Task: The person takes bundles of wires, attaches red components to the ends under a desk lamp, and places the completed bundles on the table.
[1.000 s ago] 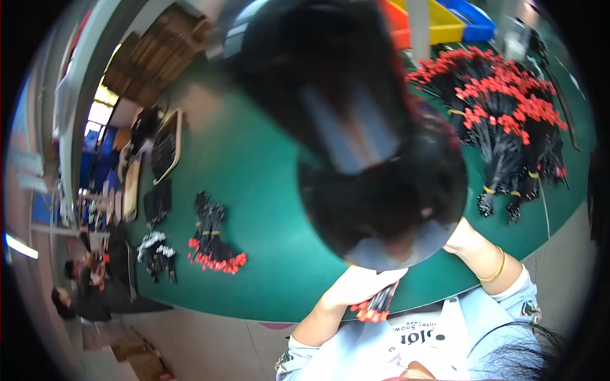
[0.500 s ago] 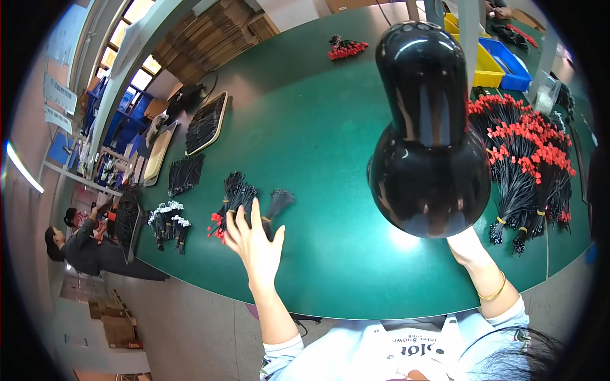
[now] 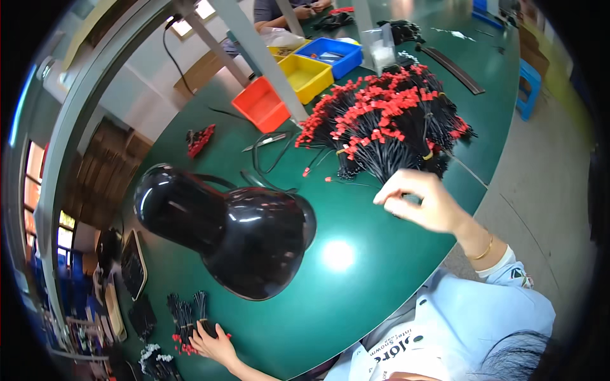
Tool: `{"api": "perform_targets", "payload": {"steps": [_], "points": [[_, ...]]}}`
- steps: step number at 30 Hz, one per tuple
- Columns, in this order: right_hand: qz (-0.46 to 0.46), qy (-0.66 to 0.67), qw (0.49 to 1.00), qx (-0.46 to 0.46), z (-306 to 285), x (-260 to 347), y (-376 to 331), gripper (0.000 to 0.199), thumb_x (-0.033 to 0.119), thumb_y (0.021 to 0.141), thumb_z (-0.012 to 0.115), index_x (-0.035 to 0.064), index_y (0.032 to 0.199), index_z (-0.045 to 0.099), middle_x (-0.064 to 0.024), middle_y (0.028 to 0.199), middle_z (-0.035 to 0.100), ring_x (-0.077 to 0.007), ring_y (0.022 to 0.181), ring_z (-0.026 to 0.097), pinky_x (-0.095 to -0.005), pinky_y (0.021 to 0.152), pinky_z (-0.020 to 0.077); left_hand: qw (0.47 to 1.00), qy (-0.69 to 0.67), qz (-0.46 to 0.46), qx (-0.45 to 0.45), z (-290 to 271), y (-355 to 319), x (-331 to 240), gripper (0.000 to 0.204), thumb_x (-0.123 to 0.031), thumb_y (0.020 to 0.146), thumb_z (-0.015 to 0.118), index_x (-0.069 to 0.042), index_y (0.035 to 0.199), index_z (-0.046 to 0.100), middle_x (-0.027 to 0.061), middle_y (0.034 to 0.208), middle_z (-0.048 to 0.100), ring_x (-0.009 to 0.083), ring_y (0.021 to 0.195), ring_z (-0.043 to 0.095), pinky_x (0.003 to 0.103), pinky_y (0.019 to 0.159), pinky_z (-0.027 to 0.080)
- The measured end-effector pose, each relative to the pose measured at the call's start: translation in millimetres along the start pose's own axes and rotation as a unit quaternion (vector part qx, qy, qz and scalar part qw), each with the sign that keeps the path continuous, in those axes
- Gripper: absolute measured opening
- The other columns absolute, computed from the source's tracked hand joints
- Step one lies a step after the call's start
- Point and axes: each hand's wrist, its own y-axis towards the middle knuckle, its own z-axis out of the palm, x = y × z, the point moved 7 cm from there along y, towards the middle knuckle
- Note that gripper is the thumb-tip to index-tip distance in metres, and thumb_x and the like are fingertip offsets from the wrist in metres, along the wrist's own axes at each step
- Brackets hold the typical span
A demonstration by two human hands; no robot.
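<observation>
At the lower left, my left hand (image 3: 213,346) rests with its fingers apart over the red-tipped end of a small black cable bundle (image 3: 201,305). Another cable bundle (image 3: 182,317) lies beside it. On the right, my right hand (image 3: 424,202) has its fingers curled at the lower end of a large cable bundle (image 3: 384,152) with red connectors. That bundle belongs to a thick pile, and the hand hides its tail. A black, glossy lamp (image 3: 254,241) stands between my hands and lights the green table (image 3: 362,279).
Behind the lamp are red (image 3: 259,105), yellow (image 3: 305,76) and blue bins (image 3: 333,56), by a metal post (image 3: 270,60). Loose wires and tweezers (image 3: 264,142) lie nearby. White-tipped bundles (image 3: 155,362) sit far left. Another person's hands (image 3: 311,9) show at the back.
The view has swung right. My right hand has come from behind the lamp and closed at the large pile. The blurred bundle beside my left hand now lies still on the table.
</observation>
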Motion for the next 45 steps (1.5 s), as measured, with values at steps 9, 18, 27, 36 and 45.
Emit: {"api": "perform_targets", "payload": {"steps": [9,18,27,36,45], "points": [[0.033,-0.36,0.897,-0.255,-74,-49,-28,0.019,0.013,0.068,0.063,0.0028,0.08,0.051,-0.0057,0.069,0.052,-0.0178,0.061,0.05,-0.0269,0.056,0.0385,0.958,-0.251,0.059,-0.123,-56,-7,-65,0.022,-0.014,0.078,0.053,0.0,0.095,0.056,0.0137,0.107,0.049,0.0269,0.103,0.041,0.036,0.088,0.032],[-0.051,0.118,0.887,-0.444,-81,-46,-42,0.023,0.02,0.09,0.032,-0.0011,0.097,0.04,-0.0045,0.078,0.048,-0.0087,0.063,0.042,-0.0232,0.063,0.0368,0.778,-0.584,0.202,0.115,-90,-43,-195,0.018,0.004,0.072,0.052,0.006,0.09,0.055,0.0114,0.094,0.056,0.0175,0.09,0.052,0.028,0.084,0.038],[0.086,0.112,0.985,0.097,97,-2,-58,0.027,0.012,0.078,0.053,-0.0011,0.099,0.042,-0.0127,0.079,0.051,-0.0217,0.067,0.051,-0.0297,0.061,0.0423,0.359,-0.799,0.106,0.47,-83,-110,-278,0.053,-0.007,0.074,0.054,0.001,0.121,0.032,0.0164,0.113,0.045,0.0254,0.107,0.043,0.038,0.091,0.034],[0.173,0.344,0.907,0.17,139,-19,-16,0.034,0.016,0.075,0.06,0.0066,0.105,0.045,-0.004,0.088,0.049,-0.0121,0.085,0.047,-0.0256,0.071,0.0414,0.277,-0.85,-0.129,0.428,-53,-97,-251,0.028,-0.018,0.084,0.04,0.005,0.101,0.046,0.0161,0.086,0.055,0.02,0.057,0.052,0.029,0.051,0.043],[0.205,0.501,0.818,0.195,164,-5,13,0.023,0.012,0.079,0.054,0.0014,0.099,0.049,-0.0054,0.081,0.054,-0.0089,0.064,0.053,-0.0222,0.056,0.0442,0.3,-0.837,-0.157,0.431,-24,-105,-240,0.031,-0.016,0.079,0.046,0.004,0.103,0.043,0.0153,0.085,0.053,0.0203,0.061,0.053,0.029,0.054,0.044]]}}
